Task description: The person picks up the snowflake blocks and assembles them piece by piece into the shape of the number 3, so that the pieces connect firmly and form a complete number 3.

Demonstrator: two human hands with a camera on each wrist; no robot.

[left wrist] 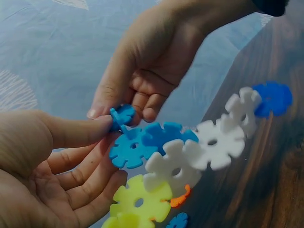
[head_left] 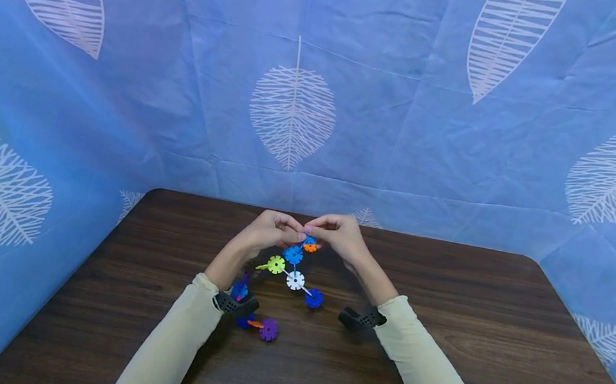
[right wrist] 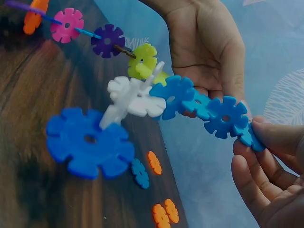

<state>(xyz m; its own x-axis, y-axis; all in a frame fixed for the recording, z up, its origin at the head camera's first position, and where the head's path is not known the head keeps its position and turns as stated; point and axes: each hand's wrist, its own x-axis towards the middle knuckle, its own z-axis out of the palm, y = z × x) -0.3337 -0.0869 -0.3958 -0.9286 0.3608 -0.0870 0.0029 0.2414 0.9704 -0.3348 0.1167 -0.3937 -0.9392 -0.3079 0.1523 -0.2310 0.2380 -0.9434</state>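
A chain of notched plastic flower discs hangs from both hands above the table. My left hand (head_left: 273,231) pinches a light-blue disc (right wrist: 226,118) near the chain's end between thumb and fingers. At the tip, my right hand (head_left: 341,238) pinches the end blue disc (left wrist: 124,115), fingertips close to the left ones. Below them the chain runs through another blue disc (head_left: 292,255) to white discs (head_left: 295,280), where it branches. One branch ends in a dark-blue disc (head_left: 314,298); the other passes a yellow disc (head_left: 275,265) and goes partly behind my left wrist to a purple disc (head_left: 269,329).
Loose on the dark wooden table (head_left: 469,343) lie a blue disc (right wrist: 140,173) and several orange discs (right wrist: 155,163), near the far edge. A blue leaf-patterned cloth (head_left: 382,117) hangs behind the table. Each wrist wears a black band (head_left: 235,303).
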